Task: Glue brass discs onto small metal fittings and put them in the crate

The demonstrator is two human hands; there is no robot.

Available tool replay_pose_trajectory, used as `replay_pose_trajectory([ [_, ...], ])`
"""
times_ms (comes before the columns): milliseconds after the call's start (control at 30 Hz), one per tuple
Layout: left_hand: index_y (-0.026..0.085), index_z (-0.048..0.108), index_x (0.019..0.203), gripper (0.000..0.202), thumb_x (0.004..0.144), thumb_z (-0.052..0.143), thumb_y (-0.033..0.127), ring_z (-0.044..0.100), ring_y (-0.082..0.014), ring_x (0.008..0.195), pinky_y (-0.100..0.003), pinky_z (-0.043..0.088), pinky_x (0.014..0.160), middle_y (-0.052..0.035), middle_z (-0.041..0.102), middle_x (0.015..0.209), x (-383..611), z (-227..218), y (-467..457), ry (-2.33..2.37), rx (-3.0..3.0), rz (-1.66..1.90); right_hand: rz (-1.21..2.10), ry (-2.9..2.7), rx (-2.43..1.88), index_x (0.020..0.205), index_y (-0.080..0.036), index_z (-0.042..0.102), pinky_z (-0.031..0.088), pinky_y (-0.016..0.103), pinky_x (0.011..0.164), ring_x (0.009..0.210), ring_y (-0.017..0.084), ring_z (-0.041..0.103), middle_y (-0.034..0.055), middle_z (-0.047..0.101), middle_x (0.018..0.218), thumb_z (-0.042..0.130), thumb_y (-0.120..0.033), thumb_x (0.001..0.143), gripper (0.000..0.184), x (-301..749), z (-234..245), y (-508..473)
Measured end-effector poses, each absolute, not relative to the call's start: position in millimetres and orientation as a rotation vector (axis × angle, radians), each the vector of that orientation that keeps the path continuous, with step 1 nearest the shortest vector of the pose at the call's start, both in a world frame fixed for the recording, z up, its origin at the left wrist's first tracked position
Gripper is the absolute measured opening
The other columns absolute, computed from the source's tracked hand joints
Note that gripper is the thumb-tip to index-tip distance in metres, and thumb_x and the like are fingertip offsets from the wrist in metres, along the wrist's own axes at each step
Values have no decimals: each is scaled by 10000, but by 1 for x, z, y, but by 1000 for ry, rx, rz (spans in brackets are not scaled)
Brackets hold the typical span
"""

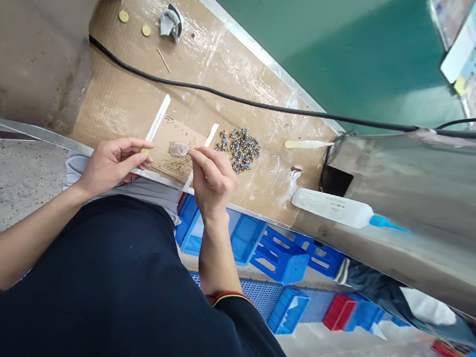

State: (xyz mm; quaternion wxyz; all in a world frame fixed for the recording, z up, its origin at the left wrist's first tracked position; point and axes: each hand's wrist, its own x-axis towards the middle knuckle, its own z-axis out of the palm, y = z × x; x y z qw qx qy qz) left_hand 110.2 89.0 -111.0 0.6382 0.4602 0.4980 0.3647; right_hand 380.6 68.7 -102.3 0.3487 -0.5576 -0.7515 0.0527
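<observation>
The left hand (113, 165) is holding a small yellow disc (145, 151) at the edge of a brown card (171, 156), and its fingers (133, 158) are clamping this disc from both sides. The right hand (212, 180) is staying just beside a clear lump (178, 149) lying on the card, and its fingers (199, 160) are coming together at the tips, but I cannot tell if they are pinching something very small. Two white strips (158, 118) are lying along the card. Near the right hand, a heap of small blue and gold parts (239, 150) is sitting on the cardboard-covered desk (237, 69). Farther to the right, a white glue bottle with a blue nozzle (333, 208) is lying on its side, and a black cable (230, 95) is crossing the desk.
</observation>
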Motion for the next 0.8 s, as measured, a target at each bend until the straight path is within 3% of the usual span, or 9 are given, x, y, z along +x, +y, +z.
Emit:
replay_pose_trajectory([
  [567, 197, 874, 1320, 421, 998, 938, 461, 880, -216, 951, -318, 744, 922, -95, 901, 1059, 110, -115, 89, 1093, 1054, 851, 254, -1812, -1459, 1145, -282, 882, 709, 397, 945, 1027, 214, 853, 62, 883, 1104, 691, -228, 1153, 198, 374, -98, 70],
  [800, 214, 871, 1341, 459, 985, 936, 495, 886, -238, 972, -350, 745, 933, -104, 907, 1097, 110, -115, 88, 1115, 1053, 813, 307, -1804, -1474, 1128, -284, 883, 705, 396, 953, 1030, 214, 850, 66, 882, 1111, 686, -233, 1154, 205, 374, -98, 71],
])
